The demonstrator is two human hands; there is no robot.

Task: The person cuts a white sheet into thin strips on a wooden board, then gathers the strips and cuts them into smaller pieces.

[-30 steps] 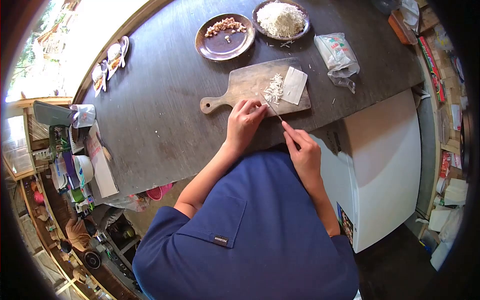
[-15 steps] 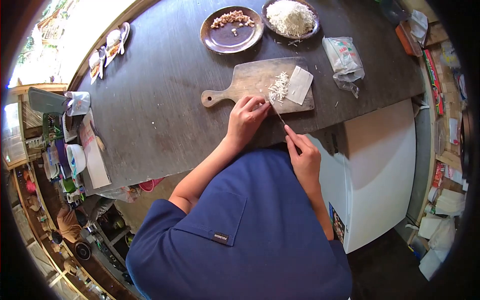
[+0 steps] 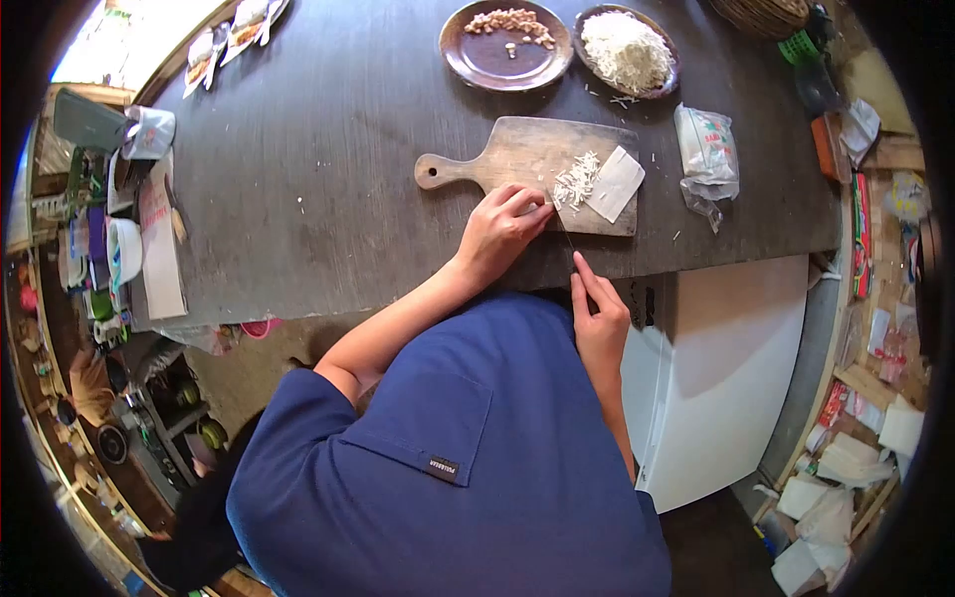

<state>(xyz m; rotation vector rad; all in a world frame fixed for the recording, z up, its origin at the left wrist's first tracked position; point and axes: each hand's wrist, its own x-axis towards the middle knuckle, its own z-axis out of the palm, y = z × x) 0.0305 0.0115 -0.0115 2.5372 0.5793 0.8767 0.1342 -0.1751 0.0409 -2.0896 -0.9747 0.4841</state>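
Note:
A wooden cutting board [image 3: 512,149] with a handle lies near the table's front edge. My left hand [image 3: 505,234] is closed over its near part, fingers curled on a pale white piece of food [image 3: 530,208] that is mostly covered. In my right hand [image 3: 602,316] is a knife [image 3: 567,237], its thin blade slanting up to my left fingertips. Just beyond the blade lies a pile of thin white strips [image 3: 577,181]. A flat white slab [image 3: 618,184] rests beside the strips, at the board's right end.
Behind the board stand a brown plate [image 3: 487,75] with small brown pieces and a dark bowl [image 3: 678,80] heaped with white shreds. A plastic packet [image 3: 706,149] lies to the right. A white appliance [image 3: 741,368] stands below the table edge, and cluttered shelves line both sides.
The whole view has shifted, so the table things sit farther right. Both hands stay at the board, with the left still on the food and the right still holding the knife.

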